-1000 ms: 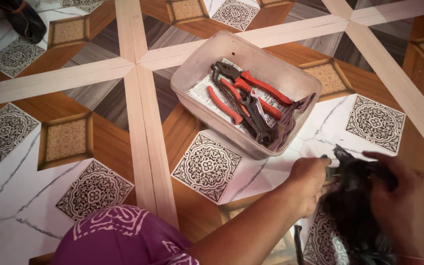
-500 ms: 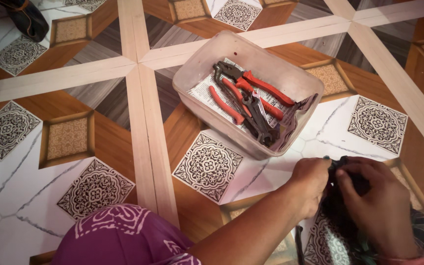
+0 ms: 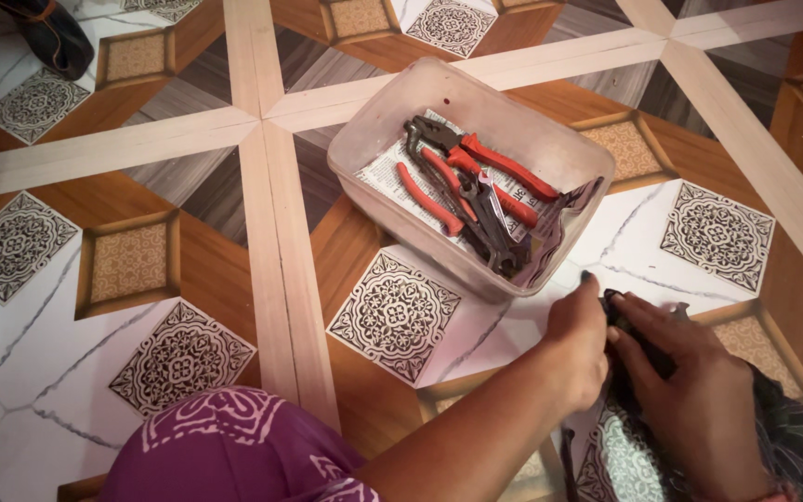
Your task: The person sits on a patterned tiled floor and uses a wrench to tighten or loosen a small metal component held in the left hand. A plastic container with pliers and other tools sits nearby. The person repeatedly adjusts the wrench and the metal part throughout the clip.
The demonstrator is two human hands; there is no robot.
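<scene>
Open patterned floor (image 3: 141, 279) is lying free to the left. The plastic tub (image 3: 392, 112) of red-handled pliers (image 3: 476, 181) is sitting just ahead of the left hand (image 3: 578, 349) and right hand (image 3: 690, 390), blocking any forward reach.

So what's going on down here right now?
A person sits on a patterned tile floor, both hands on a dark cloth at the lower right. The left hand and right hand pinch its upper edge together. Just beyond them stands a translucent plastic tub holding red-handled pliers on newspaper. A dark item lies in the far left corner.
</scene>
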